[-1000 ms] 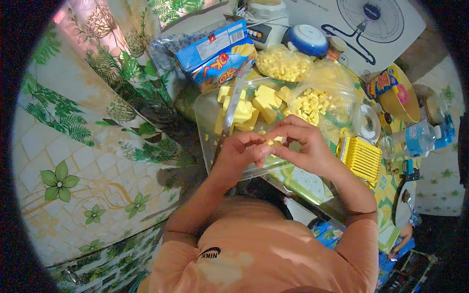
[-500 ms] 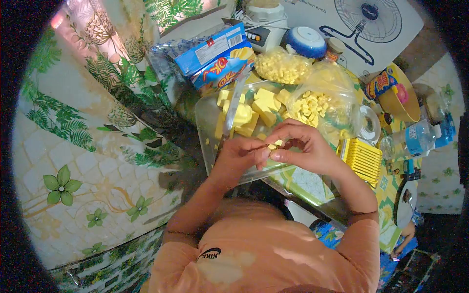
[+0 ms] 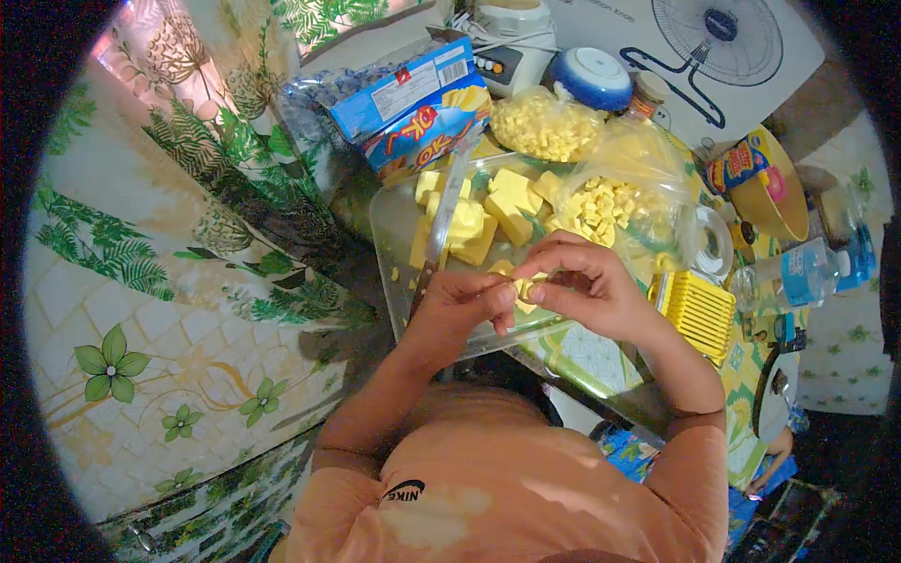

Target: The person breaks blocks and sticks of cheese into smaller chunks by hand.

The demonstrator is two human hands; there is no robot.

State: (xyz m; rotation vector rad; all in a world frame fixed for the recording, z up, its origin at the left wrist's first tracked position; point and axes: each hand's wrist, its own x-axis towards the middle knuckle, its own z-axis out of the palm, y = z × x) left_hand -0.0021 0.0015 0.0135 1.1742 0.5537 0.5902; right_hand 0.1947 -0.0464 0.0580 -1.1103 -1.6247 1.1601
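Observation:
Above the clear tray (image 3: 387,211), my left hand (image 3: 462,314) and my right hand (image 3: 589,286) meet, fingertips pinched around a small yellow piece of cheese (image 3: 525,290). Fingers partly cover it. Just left of my left hand is a knife (image 3: 441,225); its blade points away across the tray, leaning over the cheese blocks (image 3: 511,202). Whether its handle touches my left hand I cannot tell. Past my right hand, a clear plastic bag (image 3: 648,174) holds many small cheese cubes (image 3: 601,208).
Behind the tray stand a blue snack box (image 3: 413,103), another bag of cubes (image 3: 544,127), a blue bowl (image 3: 591,80) and a blender base (image 3: 507,61). To the right are a yellow slotted rack (image 3: 696,314), a tape roll (image 3: 711,242), a yellow tub (image 3: 774,188) and a plastic bottle (image 3: 798,272).
The fingers have shifted slightly around the piece of cheese, which has turned a little between them. The camera view has tilted slightly. The knife and bags stay in place.

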